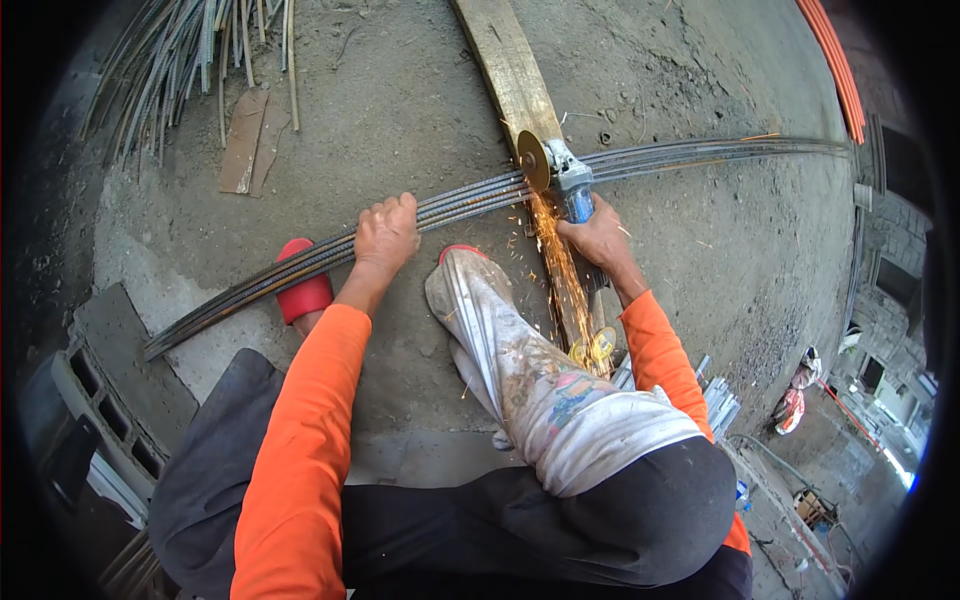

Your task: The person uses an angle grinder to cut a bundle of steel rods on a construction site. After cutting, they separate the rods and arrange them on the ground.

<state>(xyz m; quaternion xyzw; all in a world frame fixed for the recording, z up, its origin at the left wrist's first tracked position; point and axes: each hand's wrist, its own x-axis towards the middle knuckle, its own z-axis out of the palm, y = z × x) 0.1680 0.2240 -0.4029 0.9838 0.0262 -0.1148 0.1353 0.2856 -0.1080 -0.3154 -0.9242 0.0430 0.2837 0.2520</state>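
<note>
A bundle of long steel rebars lies across a wooden plank on the ground. My left hand is closed around the bundle, left of the plank. In my right hand is an angle grinder with a blue body. Its round cutting disc stands on edge at the rebars, over the plank. Orange sparks stream from the disc along the plank toward me. A dirty white cloth covers my right leg, close to the sparks.
More loose rebars lie at the far left, beside a piece of brown cardboard. Hollow concrete blocks stand at the near left. My red sandal is under the bundle. Orange pipes lie at the far right.
</note>
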